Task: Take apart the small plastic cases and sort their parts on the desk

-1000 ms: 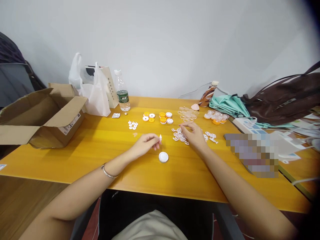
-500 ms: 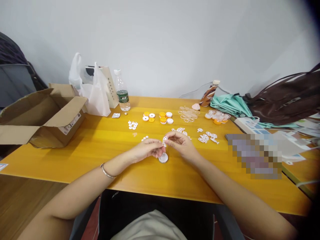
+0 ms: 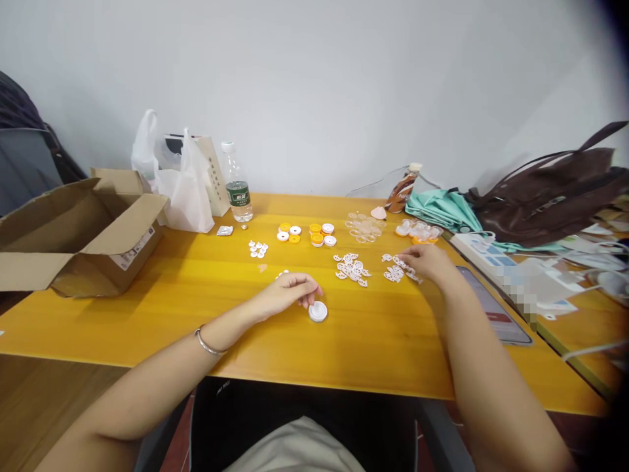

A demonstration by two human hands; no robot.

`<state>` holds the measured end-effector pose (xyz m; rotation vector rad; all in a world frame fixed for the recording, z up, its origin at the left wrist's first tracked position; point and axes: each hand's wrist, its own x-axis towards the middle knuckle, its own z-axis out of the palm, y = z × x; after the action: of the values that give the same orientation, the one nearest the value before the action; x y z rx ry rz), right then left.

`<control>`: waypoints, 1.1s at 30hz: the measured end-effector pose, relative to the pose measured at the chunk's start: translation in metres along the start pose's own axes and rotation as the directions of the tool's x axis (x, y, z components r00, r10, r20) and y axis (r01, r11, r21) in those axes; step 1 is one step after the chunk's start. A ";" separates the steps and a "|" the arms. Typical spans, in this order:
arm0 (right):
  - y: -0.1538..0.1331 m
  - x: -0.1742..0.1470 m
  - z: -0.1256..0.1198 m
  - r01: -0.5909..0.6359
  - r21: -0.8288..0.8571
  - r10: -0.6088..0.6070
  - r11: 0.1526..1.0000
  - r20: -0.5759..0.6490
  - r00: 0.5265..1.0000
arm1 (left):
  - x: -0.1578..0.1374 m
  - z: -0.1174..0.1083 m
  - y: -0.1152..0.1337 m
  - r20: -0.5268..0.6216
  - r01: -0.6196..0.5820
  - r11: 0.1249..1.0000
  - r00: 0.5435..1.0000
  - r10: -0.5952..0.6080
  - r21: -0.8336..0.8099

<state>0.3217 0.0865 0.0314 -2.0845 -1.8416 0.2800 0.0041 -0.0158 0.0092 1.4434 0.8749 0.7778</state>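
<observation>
Yellow table (image 3: pixel 373 357): white cutout pieces (image 3: pixel 350 267), round disc (image 3: pixel 318 313), cardboard box (image 3: pixel 105 272).

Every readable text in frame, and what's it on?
"怡寶": water bottle
"NE…", rest unclear: brown bottle
Too small or blurred to read: print on the pale upright item behind the plastic bag, cardboard box, black fabric, phone.

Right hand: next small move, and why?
Probably loosen the right hand and draw it back toward the larger pile of white pieces: it is at the smaller pile, and the left hand is by the round white disc. Any grip is hidden.
</observation>
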 end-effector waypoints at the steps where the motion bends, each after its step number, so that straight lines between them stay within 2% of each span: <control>1: 0.002 0.001 0.000 -0.016 -0.023 0.017 1.000 0.019 1.000 | 0.000 0.000 0.000 0.003 -0.002 1.000 1.000 0.002 0.007; 8: 0.007 0.006 0.006 -0.054 -0.066 0.058 0.996 0.063 0.996 | 0.000 -0.002 -0.001 0.010 -0.040 0.998 0.999 0.039 0.043; 12: 0.004 0.004 0.005 -0.048 -0.013 0.048 0.999 -0.004 0.999 | -0.004 -0.003 0.003 0.035 -0.070 0.987 0.997 0.065 0.144; 14: -0.006 -0.003 0.005 0.028 0.074 -0.022 0.997 -0.081 0.996 | -0.008 -0.003 0.005 0.060 -0.106 0.955 0.994 0.093 0.276; 16: -0.024 -0.017 0.008 0.180 0.201 -0.159 0.963 -0.115 0.981 | -0.011 -0.002 0.005 0.085 -0.157 0.877 0.987 0.133 0.455; 18: -0.046 -0.036 0.015 0.337 0.340 -0.347 0.878 -0.033 0.937 | -0.013 -0.001 0.004 0.116 -0.200 0.769 0.980 0.163 0.607; 19: -0.058 -0.047 0.019 0.400 0.399 -0.458 0.825 0.058 0.887 | -0.013 -0.001 0.002 0.130 -0.213 0.722 0.977 0.170 0.658; 20: -0.068 -0.057 0.024 0.454 0.446 -0.562 0.772 0.144 0.814 | -0.013 0.000 0.001 0.142 -0.221 0.687 0.975 0.171 0.692; 21: -0.078 -0.067 0.029 0.500 0.476 -0.637 0.724 0.182 0.749 | -0.013 0.001 -0.001 0.148 -0.224 0.664 0.974 0.169 0.713; 23: -0.092 -0.083 0.039 0.577 0.512 -0.749 0.637 0.235 0.619 | -0.011 0.001 -0.004 0.152 -0.225 0.643 0.974 0.167 0.732; 25: -0.099 -0.093 0.047 0.615 0.525 -0.800 0.588 0.265 0.538 | -0.009 0.001 -0.006 0.158 -0.230 0.634 0.973 0.170 0.739; 27: -0.102 -0.097 0.051 0.626 0.524 -0.811 0.578 0.286 0.510 | -0.007 0.001 -0.008 0.151 -0.232 0.620 0.972 0.182 0.749; 33: -0.101 -0.101 0.052 0.678 0.480 -0.827 0.557 0.247 0.505 | -0.005 0.002 -0.009 0.128 -0.226 0.606 0.971 0.202 0.762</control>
<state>0.1960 0.0034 0.0137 -0.8246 -2.5719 0.8054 0.0026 -0.0209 0.0001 2.3673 1.0928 0.5534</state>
